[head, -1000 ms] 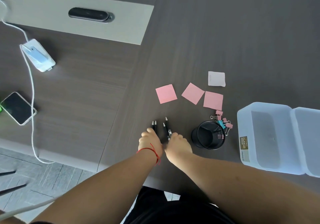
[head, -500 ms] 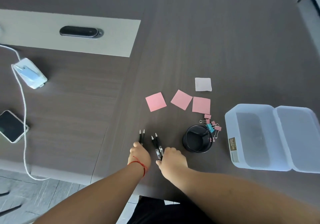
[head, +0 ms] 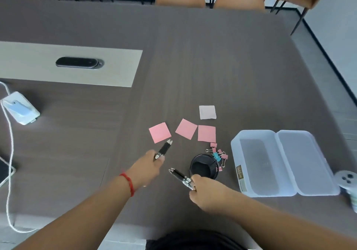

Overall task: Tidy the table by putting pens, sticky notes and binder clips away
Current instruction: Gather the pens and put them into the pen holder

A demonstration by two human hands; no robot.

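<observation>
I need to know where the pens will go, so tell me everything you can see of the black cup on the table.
The black pen cup is a round, dark, mesh-looking holder, standing upright with its mouth open and seemingly empty. It sits on the dark wood-look table, just left of the clear plastic box. Pink and blue binder clips lie against its far right rim. The right hand is just in front.

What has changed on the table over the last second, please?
Both hands have lifted the pens off the table: the left hand now holds a pair pointing toward the sticky notes, and the right hand holds the other pair beside the black cup. The notes, binder clips, cup and open box stayed put.
</observation>
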